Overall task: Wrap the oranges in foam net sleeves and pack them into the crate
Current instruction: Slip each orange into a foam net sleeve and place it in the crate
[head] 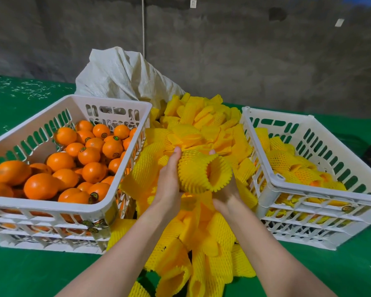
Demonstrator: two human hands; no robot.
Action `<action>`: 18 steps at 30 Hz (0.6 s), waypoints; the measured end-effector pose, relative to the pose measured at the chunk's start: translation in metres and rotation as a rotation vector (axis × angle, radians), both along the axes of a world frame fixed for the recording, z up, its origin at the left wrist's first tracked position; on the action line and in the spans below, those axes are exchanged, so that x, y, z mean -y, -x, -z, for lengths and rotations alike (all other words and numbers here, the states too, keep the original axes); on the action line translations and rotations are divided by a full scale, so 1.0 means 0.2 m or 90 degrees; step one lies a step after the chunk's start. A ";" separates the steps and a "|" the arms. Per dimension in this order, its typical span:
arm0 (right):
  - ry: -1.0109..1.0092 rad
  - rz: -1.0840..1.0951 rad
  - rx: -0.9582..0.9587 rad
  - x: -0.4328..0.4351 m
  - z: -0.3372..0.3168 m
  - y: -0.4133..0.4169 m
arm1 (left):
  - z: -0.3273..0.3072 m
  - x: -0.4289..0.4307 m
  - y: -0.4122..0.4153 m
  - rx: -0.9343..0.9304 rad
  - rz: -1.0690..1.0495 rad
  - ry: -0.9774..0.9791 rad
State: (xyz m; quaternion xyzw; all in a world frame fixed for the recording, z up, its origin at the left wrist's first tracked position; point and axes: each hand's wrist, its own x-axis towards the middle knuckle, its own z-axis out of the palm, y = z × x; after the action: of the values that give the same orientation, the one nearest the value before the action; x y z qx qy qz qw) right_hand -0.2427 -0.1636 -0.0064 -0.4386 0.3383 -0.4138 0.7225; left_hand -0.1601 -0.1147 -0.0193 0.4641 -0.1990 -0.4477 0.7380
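Note:
Both my hands hold one yellow foam net sleeve (198,170) above the heap of loose sleeves (201,236). My left hand (169,179) grips its left side with the thumb up along it. My right hand (227,196) cups it from below and behind. The sleeve bulges and its frilled end flares to the right; whether an orange is inside I cannot tell. Bare oranges (88,155) fill the left white crate (107,202). The right white crate (272,179) holds wrapped oranges (287,161).
A white woven sack (120,76) slumps behind the sleeve heap. Everything stands on a green table (41,273) before a grey wall. The two crates flank the heap closely on either side.

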 end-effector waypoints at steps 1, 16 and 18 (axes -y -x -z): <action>-0.031 -0.013 0.020 0.01 0.01 0.00 | 0.00 0.00 -0.01 0.033 -0.033 -0.010; -0.064 -0.061 0.104 -0.01 0.12 -0.06 | 0.07 0.00 -0.02 0.450 -0.322 0.035; -0.096 -0.059 0.100 0.00 0.12 -0.06 | 0.07 0.00 -0.02 0.393 -0.325 0.041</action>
State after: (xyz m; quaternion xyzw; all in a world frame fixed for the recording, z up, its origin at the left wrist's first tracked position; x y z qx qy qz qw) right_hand -0.2304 -0.1640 -0.0305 -0.3645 0.2899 -0.3862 0.7962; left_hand -0.1553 -0.1153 -0.0332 0.5882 -0.3036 -0.0830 0.7449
